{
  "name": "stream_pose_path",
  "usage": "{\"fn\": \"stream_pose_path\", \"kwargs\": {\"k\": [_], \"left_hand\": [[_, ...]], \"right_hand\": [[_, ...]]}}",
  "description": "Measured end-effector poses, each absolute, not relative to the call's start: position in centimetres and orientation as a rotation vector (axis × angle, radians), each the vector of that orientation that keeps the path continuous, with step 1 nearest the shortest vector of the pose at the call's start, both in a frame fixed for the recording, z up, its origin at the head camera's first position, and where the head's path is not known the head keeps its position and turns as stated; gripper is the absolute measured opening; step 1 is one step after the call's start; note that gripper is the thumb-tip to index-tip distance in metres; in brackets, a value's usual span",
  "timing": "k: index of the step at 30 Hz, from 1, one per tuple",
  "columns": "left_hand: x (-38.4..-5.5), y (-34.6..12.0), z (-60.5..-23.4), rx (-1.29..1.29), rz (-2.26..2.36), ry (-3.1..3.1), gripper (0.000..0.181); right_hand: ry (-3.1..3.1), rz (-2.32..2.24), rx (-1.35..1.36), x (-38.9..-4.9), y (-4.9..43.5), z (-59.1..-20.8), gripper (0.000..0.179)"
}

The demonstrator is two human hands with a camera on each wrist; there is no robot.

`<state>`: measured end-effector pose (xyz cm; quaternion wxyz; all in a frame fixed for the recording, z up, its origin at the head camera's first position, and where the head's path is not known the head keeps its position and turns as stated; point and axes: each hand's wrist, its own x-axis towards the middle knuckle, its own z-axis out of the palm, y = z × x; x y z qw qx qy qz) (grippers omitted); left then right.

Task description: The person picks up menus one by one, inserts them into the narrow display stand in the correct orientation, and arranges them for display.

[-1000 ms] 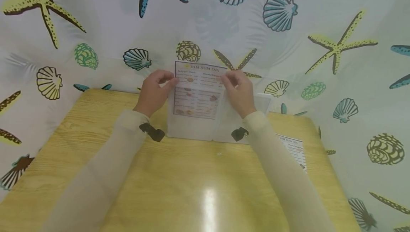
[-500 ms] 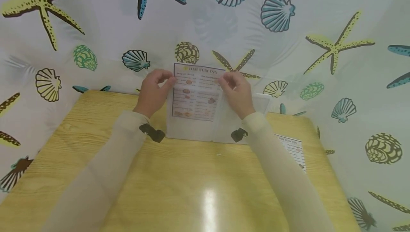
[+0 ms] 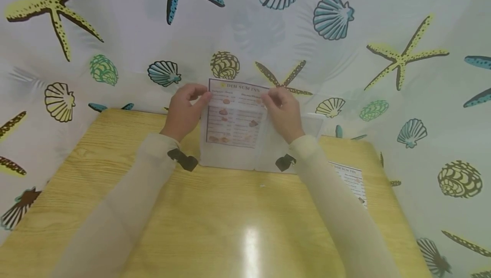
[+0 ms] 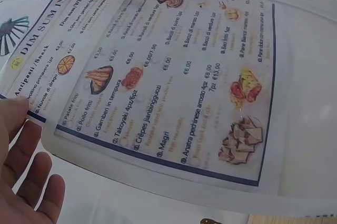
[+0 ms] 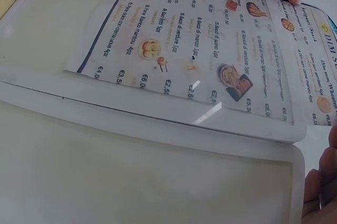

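Observation:
A printed "DIM SUM INN" menu sheet (image 3: 238,118) sits mostly inside the clear pocket on the left panel of a white two-panel menu cover (image 3: 228,157). Its titled top strip sticks out above the pocket mouth. My left hand (image 3: 185,111) pinches the sheet's left edge near the top, thumb in front. At the opposite edge, my right hand (image 3: 285,114) pinches it between thumb and fingers. In the left wrist view, the sheet's lower border (image 4: 158,158) shows through the plastic. The right wrist view shows the cover's other panel (image 5: 147,166) without a sheet.
A second menu sheet (image 3: 349,180) lies on the wooden table (image 3: 207,222) at the right, partly hidden by my right sleeve. A tiny white scrap (image 3: 262,185) is in front of the cover. Behind the table hangs a shell-and-starfish patterned curtain (image 3: 295,26).
The menu sheet has slid slightly down, deeper into the pocket, and less of it stands above the opening. Both hands stay at its upper edges with little movement.

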<state>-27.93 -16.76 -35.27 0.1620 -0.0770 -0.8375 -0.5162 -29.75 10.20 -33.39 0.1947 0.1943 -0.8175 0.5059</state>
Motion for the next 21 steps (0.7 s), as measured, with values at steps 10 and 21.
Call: {"fn": "stream_pose_path", "kwargs": {"k": [10,21], "left_hand": [[-28.06,-16.70,-35.70,-0.213,-1.469,-2.402,0.041],[-28.01,-16.61,-35.40,-0.228,-1.486,-2.382,0.039]], "right_hand": [[-2.260,1.395,0.514,-29.93,10.26,-33.42,0.019],[-2.274,1.386,0.513,-29.76,10.30,-33.43,0.018]]}}
